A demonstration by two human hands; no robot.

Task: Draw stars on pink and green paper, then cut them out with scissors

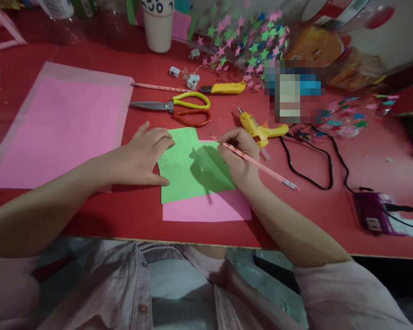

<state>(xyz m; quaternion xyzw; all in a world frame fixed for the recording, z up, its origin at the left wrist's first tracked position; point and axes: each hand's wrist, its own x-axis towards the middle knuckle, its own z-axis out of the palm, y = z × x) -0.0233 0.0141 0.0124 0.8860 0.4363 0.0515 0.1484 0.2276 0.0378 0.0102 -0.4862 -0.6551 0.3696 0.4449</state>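
A sheet of green paper (179,183) with faint pencil marks on its left part lies over a pink sheet (206,208) near the table's front edge. Resting on the green paper's left side, my left hand (144,153) has its fingers spread. My right hand (241,156) grips a pink patterned pencil (268,172), its point to the upper left and its eraser end to the lower right. The tip hovers by the paper's upper edge, and the hand's shadow falls across the green sheet. Whether the tip touches anything, I cannot tell.
Scissors (168,106), another pencil (160,87) and a yellow box cutter (227,88) lie beyond the papers. A yellow glue gun (258,130) sits right, its black cord (333,142) running to a purple box (375,213). Pink sheets (75,110) lie left; a cup (158,27) stands behind.
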